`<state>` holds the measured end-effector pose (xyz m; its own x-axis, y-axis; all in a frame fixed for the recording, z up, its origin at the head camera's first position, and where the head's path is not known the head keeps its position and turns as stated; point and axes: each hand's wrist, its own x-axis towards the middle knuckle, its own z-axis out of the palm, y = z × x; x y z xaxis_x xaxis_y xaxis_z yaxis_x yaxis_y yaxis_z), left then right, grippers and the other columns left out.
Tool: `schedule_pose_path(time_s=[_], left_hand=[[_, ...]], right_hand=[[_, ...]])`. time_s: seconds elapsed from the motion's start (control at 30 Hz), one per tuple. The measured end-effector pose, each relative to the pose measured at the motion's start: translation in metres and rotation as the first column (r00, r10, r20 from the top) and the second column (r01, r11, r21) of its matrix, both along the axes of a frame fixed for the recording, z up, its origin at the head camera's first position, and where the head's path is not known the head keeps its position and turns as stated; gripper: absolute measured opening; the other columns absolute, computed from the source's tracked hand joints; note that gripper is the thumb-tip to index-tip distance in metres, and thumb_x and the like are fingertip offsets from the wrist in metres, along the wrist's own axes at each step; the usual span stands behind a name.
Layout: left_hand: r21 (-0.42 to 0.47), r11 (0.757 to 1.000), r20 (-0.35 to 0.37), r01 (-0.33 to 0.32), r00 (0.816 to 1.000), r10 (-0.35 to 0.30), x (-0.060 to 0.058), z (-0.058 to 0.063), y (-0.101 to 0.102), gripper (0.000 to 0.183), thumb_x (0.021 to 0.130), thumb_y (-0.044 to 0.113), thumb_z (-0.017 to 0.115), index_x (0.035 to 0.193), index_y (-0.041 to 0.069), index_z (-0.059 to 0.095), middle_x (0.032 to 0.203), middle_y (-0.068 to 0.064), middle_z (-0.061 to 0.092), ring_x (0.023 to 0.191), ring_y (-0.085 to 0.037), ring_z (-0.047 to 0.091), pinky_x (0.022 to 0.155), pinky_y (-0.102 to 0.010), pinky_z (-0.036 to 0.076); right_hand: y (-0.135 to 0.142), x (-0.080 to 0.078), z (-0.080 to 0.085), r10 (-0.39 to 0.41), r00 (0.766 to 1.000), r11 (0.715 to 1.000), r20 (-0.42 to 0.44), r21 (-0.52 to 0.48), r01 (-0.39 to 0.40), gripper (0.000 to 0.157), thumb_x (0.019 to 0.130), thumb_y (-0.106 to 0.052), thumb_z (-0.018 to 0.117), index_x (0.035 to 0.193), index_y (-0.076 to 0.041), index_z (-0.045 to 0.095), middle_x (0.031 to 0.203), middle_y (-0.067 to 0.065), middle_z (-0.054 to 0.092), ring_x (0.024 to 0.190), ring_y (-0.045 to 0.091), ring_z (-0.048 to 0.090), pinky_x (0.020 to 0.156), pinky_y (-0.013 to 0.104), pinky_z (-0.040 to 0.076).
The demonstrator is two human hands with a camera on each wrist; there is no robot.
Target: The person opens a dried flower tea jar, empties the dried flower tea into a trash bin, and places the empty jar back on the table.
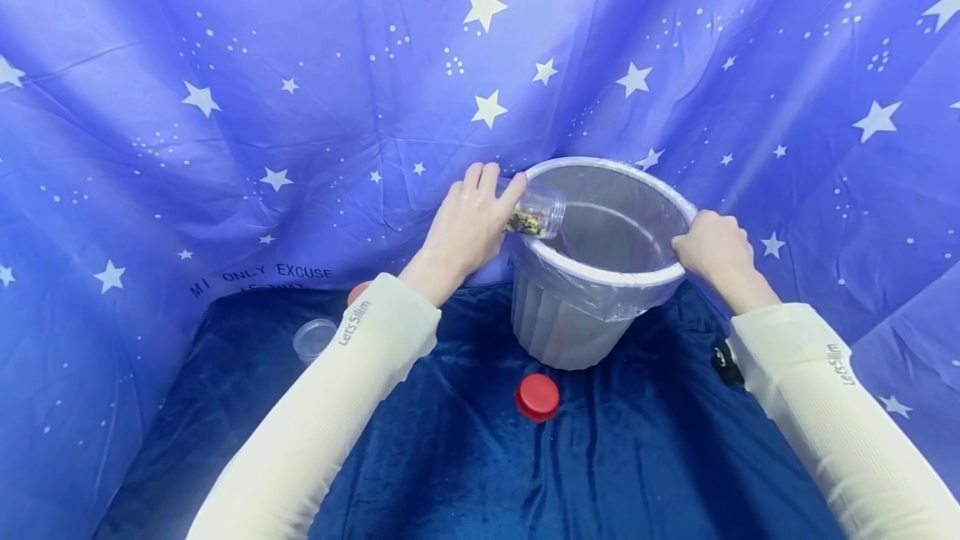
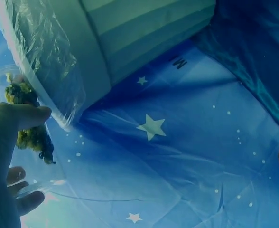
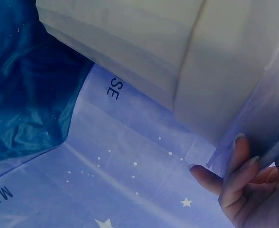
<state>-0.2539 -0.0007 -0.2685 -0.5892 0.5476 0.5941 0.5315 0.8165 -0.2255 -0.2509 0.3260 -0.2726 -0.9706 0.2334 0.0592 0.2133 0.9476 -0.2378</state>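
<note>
My left hand grips a clear plastic jar, tipped on its side with its mouth over the left rim of a grey trash bin. Dried yellow and dark bits lie along the jar's lower side; the left wrist view shows these clumped bits close beside the thumb. A thin clear bag lines the bin and folds over its rim. On the opposite side, my right hand holds the bin's rim. Its fingers lie against the outside, next to the bag's edge.
A red lid lies on the dark blue cloth in front of the bin. To the left is a clear round container, with another red item partly behind the left sleeve. A small black object sits by the right sleeve. Starry curtain surrounds the back.
</note>
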Motion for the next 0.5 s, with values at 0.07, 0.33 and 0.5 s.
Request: schedule_pose_path(time_s=[0.07,0.33,0.5], left_hand=[[0.006,1.000,0.043,0.019,0.999,-0.019,-0.0004,-0.0001,-0.0020,0.057,0.085,0.009,0.064,0.138,0.009,0.045,0.125,-0.023,0.053,0.113,-0.037,0.054,0.080,-0.043,0.057],[0.035,0.998,0.191,0.047,0.980,-0.053,-0.0012,0.0016,-0.0075,0.063,0.084,0.001,0.059,0.142,0.010,0.040,0.120,-0.022,0.052,0.113,-0.039,0.055,0.077,-0.047,0.057],[0.027,0.999,0.224,0.018,0.974,-0.023,-0.0022,0.0019,-0.0102,0.062,0.084,0.006,0.062,0.142,0.004,0.038,0.122,-0.020,0.052,0.112,-0.037,0.056,0.083,-0.045,0.056]], right_hand=[[-0.0002,-0.0001,0.0004,0.001,1.000,1.000,0.001,0.002,-0.001,0.049,0.088,-0.025,0.050,0.110,0.019,0.053,0.112,0.047,0.053,0.100,0.063,0.054,0.071,0.063,0.048],[-0.0008,0.0000,0.0002,-0.002,1.000,1.000,0.009,0.000,0.002,0.049,0.088,-0.025,0.050,0.111,0.019,0.053,0.113,0.047,0.053,0.101,0.063,0.054,0.072,0.063,0.048],[-0.0012,0.0000,0.0002,-0.006,1.000,1.000,0.011,0.004,0.006,0.049,0.089,-0.025,0.050,0.112,0.019,0.053,0.113,0.047,0.053,0.101,0.063,0.054,0.072,0.063,0.048]])
